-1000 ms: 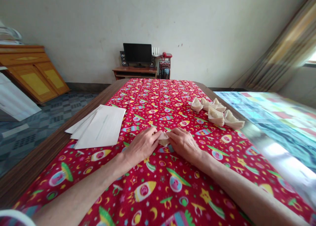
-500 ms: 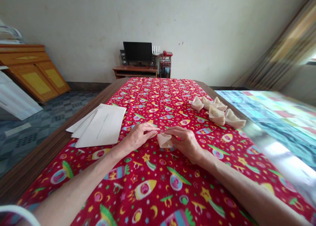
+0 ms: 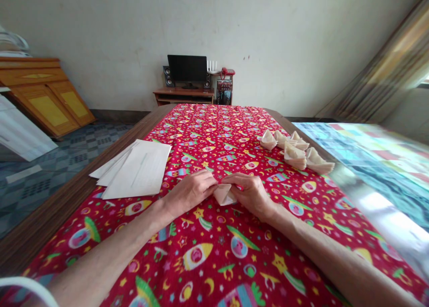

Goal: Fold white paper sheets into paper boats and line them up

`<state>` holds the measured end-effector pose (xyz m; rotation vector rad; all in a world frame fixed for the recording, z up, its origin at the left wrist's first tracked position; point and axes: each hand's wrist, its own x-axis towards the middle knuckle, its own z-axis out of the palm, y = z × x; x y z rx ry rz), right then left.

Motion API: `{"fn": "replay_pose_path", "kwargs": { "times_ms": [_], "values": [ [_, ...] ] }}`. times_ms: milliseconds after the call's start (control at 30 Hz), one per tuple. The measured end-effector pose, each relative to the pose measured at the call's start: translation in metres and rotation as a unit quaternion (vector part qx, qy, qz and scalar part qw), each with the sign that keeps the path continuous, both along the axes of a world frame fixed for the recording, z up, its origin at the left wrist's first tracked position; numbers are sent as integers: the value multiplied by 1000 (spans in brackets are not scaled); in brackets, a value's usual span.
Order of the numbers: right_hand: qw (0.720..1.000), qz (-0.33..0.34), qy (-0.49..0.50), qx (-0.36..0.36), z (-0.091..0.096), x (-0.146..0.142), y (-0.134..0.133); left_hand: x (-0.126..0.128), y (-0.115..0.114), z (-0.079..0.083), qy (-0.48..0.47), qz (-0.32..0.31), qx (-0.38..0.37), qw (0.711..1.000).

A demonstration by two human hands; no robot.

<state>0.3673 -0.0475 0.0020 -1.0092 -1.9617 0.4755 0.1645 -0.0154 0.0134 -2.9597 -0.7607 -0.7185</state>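
Observation:
A small folded piece of off-white paper sits between my two hands, low over the red patterned cloth. My left hand pinches its left side, fingers bent and pressed together. On its right side my right hand grips it between thumb and fingers. Parts of the paper are hidden behind my fingers. Several stacks of folded paper pieces, boat-like in shape, stand at the right: one of them, a stack of folded paper, lies nearest to my right hand. Flat paper sheets lie fanned out at the left.
The cloth covers a long table whose brown wooden edge shows at the left. Beyond its far end stand a black monitor and a red telephone. A wooden cabinet is at the far left, a blue patterned surface at the right.
My left hand has moved in to the right and closed on the folded paper's left side. The paper has turned and opened slightly; my right hand keeps its hold.

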Motion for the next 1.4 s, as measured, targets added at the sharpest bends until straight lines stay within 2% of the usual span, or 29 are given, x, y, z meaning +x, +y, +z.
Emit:
{"fn": "replay_pose_path", "kwargs": {
  "times_ms": [133,300,367,467,600,767,967,1133,1400],
  "values": [
    [997,-79,3,-18,4,1,2,-7,7,1,21,11,42,999],
    [990,-134,-11,-52,0,2,6,-10,14,-3,-104,55,-10,993],
    [983,-162,-62,-55,-2,3,5,-7,7,-1,-135,68,-23,988],
    [968,-181,-172,-13,-3,4,2,2,-10,0,-134,52,-42,989],
    [945,-163,-281,40,-3,8,-2,16,-29,-7,-65,71,-64,993],
    [921,-124,-361,73,0,11,-4,21,-26,-19,-34,81,-63,994],
    [910,-70,-403,67,7,11,-7,11,-18,-12,3,57,-29,998],
    [904,-58,-417,69,5,11,-9,10,-19,-9,33,60,-33,997],
    [870,-59,-481,91,9,11,-9,13,-22,-4,96,76,-1,992]
  ]
}}
